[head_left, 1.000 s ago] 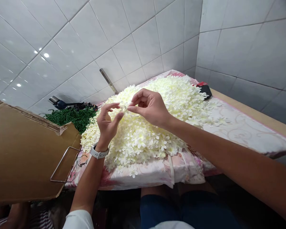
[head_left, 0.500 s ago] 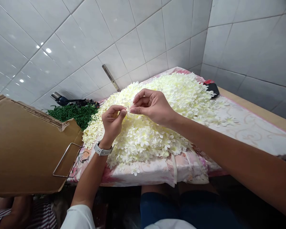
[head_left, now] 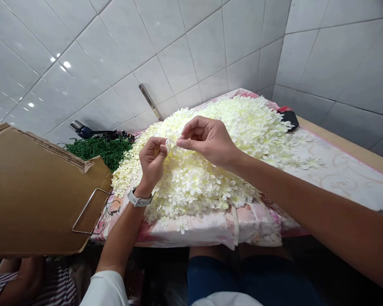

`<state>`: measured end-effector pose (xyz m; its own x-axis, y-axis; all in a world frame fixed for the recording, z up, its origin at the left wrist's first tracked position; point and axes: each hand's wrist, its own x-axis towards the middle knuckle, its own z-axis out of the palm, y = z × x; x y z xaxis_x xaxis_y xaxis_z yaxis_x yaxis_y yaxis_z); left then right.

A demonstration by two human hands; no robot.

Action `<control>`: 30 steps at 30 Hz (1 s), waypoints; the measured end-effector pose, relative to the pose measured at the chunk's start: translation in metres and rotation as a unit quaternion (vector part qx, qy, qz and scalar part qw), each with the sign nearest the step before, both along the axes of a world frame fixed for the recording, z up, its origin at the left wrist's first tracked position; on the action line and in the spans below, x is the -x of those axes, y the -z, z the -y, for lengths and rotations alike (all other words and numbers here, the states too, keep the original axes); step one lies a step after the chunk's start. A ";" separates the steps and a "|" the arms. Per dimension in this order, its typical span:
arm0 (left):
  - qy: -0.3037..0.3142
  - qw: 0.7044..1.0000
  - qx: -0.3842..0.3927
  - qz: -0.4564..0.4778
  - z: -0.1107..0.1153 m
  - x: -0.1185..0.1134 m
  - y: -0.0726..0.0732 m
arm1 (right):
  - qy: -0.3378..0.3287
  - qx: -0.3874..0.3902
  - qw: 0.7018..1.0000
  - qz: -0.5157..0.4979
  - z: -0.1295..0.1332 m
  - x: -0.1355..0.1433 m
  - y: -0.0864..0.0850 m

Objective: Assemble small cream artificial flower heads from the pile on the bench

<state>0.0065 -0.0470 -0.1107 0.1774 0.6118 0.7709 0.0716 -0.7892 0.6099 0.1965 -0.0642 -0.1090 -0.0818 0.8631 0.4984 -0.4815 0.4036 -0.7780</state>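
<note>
My left hand (head_left: 152,161), a pale watch (head_left: 139,198) on its wrist, is closed in a pinch on a small white artificial flower (head_left: 170,145). Just right of that flower, the thumb and fingertips of my right hand (head_left: 207,140) are pressed together; what lies between them is too small to make out. Both hands are above a large heap of loose cream-white flower heads (head_left: 194,187) spread over the cloth-covered table. Smaller yellowish buds (head_left: 123,178) form the heap's left edge.
Left of the heap are a cardboard box (head_left: 38,191), a bent wire (head_left: 86,212) and green plastic stems (head_left: 98,151). A metal strip (head_left: 150,102) leans on the tiled wall. At the right lies a black object (head_left: 290,120). Another person's arm (head_left: 30,280) shows lower left.
My fingertips have drawn slightly apart, and the white flower now shows more plainly at my left fingers. The whole view has shifted a little.
</note>
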 end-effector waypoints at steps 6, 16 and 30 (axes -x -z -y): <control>0.069 0.983 0.119 0.124 0.001 -0.004 -0.008 | 0.039 -0.003 0.999 -0.007 -0.001 0.000 -0.001; -0.012 0.977 0.124 0.173 -0.010 0.009 -0.019 | 0.047 0.003 0.999 -0.005 0.000 -0.002 0.000; -0.133 0.957 -0.208 -0.151 0.004 0.000 -0.001 | 0.060 0.011 0.998 -0.005 0.001 -0.001 -0.002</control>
<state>0.0065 -0.0511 -0.1096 0.3117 0.3175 0.8956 0.4269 -0.8888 0.1666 0.1973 -0.0656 -0.1073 0.0283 0.8766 0.4804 -0.4385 0.4428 -0.7821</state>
